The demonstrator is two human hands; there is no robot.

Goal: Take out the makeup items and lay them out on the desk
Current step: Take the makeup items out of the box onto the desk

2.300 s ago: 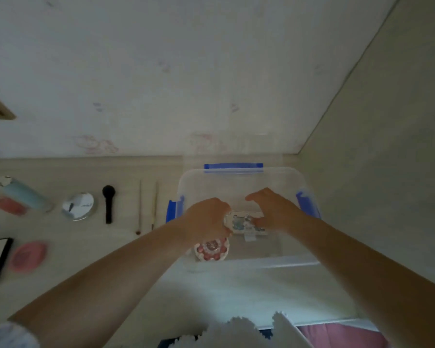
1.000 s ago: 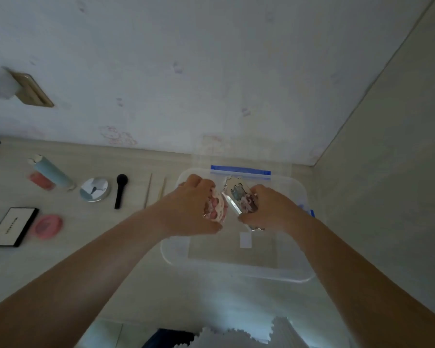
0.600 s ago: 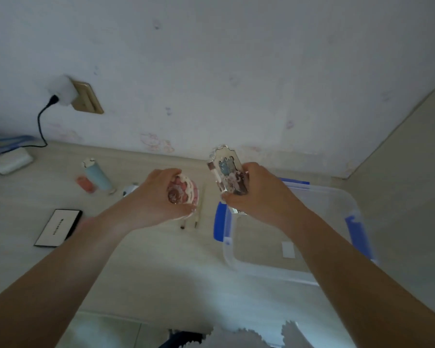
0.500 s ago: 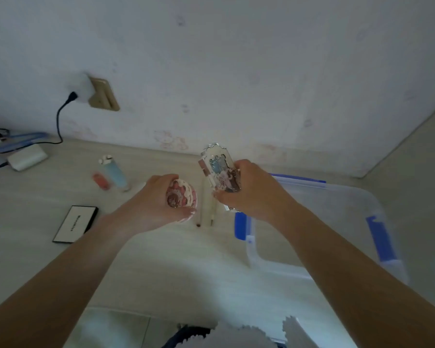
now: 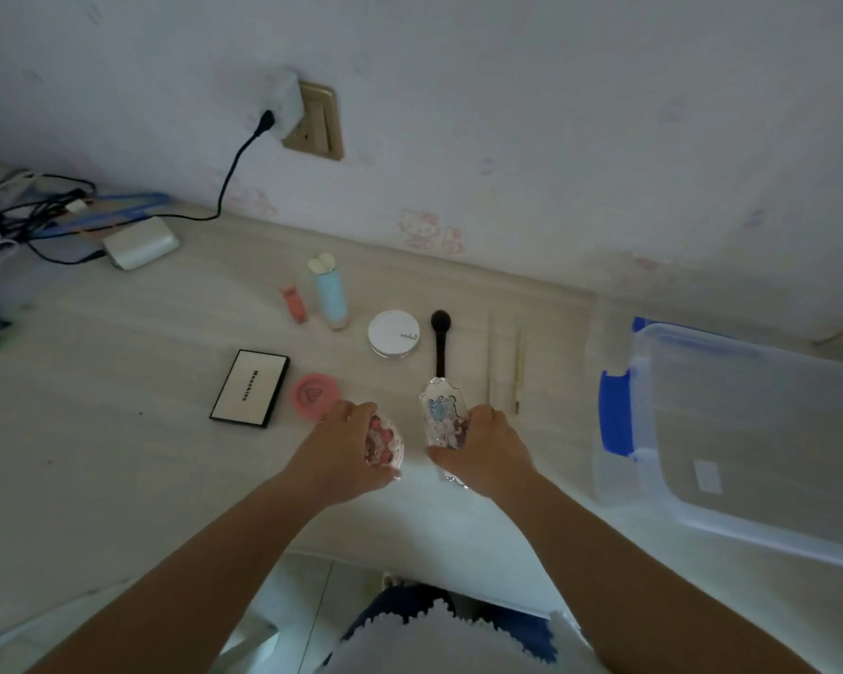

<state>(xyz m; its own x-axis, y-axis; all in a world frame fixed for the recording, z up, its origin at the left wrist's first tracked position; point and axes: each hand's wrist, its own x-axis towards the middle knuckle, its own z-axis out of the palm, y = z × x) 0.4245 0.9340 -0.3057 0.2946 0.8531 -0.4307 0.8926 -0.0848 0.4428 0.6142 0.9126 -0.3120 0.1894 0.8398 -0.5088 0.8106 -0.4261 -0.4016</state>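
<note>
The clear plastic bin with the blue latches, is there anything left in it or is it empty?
Empty, as far as shows: through the clear plastic bin only its bare floor and a small white label are visible. Its right end runs out of frame.

Bare desk lies open at lower left. Ahead, the pink compact, black-edged palette, white jar and brush crowd the middle; the storage box blocks the right.

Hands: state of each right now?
Left hand: grips the round compact.
Right hand: grips the ornate palette.
</note>
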